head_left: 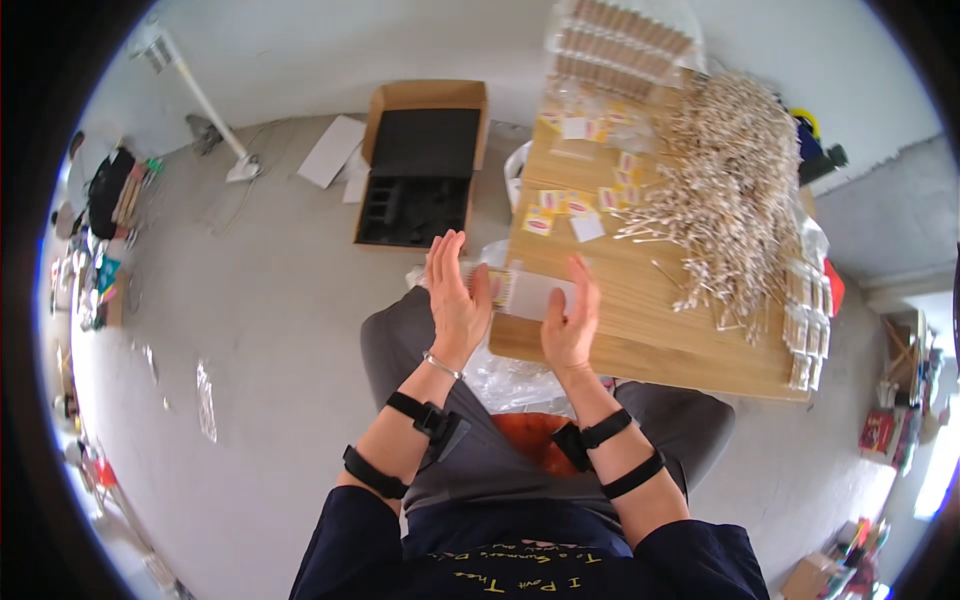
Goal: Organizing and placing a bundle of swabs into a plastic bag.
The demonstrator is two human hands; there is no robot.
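My left hand (458, 305) is at the table's near left corner, its fingers stretched out and thumb raised. Beside its thumb is a small clear packet (502, 290) with yellow print and what look like cotton swabs inside. A white flat piece (540, 297), card or plastic, reaches from the packet toward my right hand (571, 322). That hand is open, thumb and fingers spread at the piece's right end. Whether either palm presses on the packet or the piece, I cannot tell. A big heap of loose cotton swabs (735, 190) covers the table's right side.
Yellow-and-white cards (565, 203) lie on the wooden table (620, 300). Rows of filled swab packs (620, 45) stand at its far end, more packs (808, 320) along its right edge. An opened black-lined box (420, 165) sits on the floor. Clear plastic (515, 380) hangs below the table edge.
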